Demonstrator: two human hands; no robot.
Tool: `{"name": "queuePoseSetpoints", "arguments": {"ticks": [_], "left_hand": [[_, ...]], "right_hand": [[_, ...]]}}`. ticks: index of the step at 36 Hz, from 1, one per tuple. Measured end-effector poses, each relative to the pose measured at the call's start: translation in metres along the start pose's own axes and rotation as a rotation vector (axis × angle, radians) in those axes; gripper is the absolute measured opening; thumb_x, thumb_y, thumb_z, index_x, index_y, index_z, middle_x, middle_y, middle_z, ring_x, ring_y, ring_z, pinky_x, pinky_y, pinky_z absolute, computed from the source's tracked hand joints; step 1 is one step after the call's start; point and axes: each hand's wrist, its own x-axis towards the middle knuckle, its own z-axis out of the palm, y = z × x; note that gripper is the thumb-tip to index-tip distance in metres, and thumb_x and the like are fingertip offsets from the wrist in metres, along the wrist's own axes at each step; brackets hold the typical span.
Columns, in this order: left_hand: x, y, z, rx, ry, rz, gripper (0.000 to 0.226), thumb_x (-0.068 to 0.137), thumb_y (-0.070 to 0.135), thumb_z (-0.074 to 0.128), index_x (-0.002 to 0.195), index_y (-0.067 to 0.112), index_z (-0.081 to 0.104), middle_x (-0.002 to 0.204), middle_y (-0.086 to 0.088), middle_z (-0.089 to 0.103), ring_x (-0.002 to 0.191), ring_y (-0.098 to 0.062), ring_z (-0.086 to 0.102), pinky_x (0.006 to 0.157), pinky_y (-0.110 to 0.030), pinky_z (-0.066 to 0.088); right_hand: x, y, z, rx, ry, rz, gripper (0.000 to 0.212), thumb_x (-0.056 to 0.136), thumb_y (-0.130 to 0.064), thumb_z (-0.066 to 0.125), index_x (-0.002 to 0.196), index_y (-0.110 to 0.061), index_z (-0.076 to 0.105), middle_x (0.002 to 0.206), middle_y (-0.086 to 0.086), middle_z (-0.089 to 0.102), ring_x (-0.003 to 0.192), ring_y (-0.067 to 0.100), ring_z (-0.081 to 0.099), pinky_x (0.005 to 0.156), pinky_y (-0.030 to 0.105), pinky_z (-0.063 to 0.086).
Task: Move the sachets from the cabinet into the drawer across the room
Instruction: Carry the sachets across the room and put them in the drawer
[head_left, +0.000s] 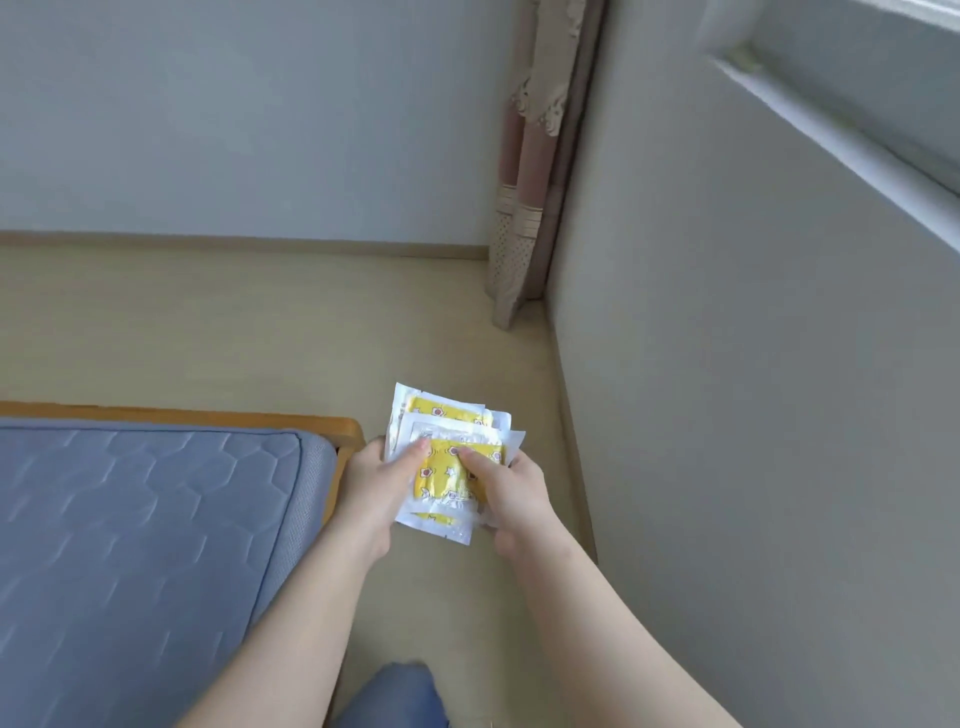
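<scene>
Mattress: A blue-grey quilted mattress (130, 519) fills the lower left of the head view.
Frame: The corner of a wooden bed frame (345, 425) shows past the mattress edge, just beside the left hand.
Left hand: The left hand (376, 491) grips the left side of the stack, its thumb pressed flat on the top packet; its fingers go under the stack and are hidden.
Leg: A blue trouser leg (400, 691) shows at the bottom edge, between the two bare forearms.
Sachets: A loosely fanned stack of sachets (441, 478), clear-edged with yellow printed centres, is held between both hands above the pale floor (457, 332), near the bed's corner.
Right hand: The right hand (517, 496) clasps the right side of the stack, thumb on the top sachet, fingers curled beneath.
Curtain: A pink-and-beige patterned curtain (524, 208) hangs in the room's corner down to the floor.
Wall: A plain grey wall (753, 389) runs along the right.
Ledge: A white window ledge (852, 150) crosses the upper right.
</scene>
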Motion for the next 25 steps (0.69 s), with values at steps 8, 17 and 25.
{"name": "queuePoseSetpoints", "arguments": {"ticks": [8,17,25], "left_hand": [[0.14,0.062,0.009,-0.031,0.076,-0.005,0.006,0.086,0.023,0.067,0.08,0.021,0.066,0.092,-0.005,0.068,0.098,-0.033,0.065,0.091,-0.052,0.05],[0.3,0.177,0.007,-0.039,0.062,0.008,0.004,0.087,0.022,0.065,0.083,0.02,0.067,0.1,-0.012,0.071,0.097,-0.035,0.067,0.086,-0.054,0.053],[0.412,0.227,0.017,-0.073,0.11,-0.062,0.006,0.086,0.022,0.065,0.086,0.015,0.065,0.108,-0.019,0.068,0.101,-0.04,0.064,0.088,-0.057,0.051]], "right_hand": [[0.136,-0.069,0.054,-0.097,0.013,-0.002,0.007,0.088,-0.009,0.063,0.089,-0.015,0.062,0.086,0.005,0.071,0.078,0.025,0.068,0.082,0.047,0.054],[0.275,-0.168,0.145,-0.049,0.006,-0.028,0.009,0.088,-0.008,0.062,0.095,-0.014,0.062,0.093,0.008,0.071,0.082,0.026,0.069,0.086,0.047,0.054],[0.377,-0.224,0.188,-0.047,-0.002,0.026,0.01,0.088,-0.007,0.062,0.091,-0.016,0.061,0.085,0.004,0.07,0.071,0.019,0.067,0.067,0.032,0.056]]}}
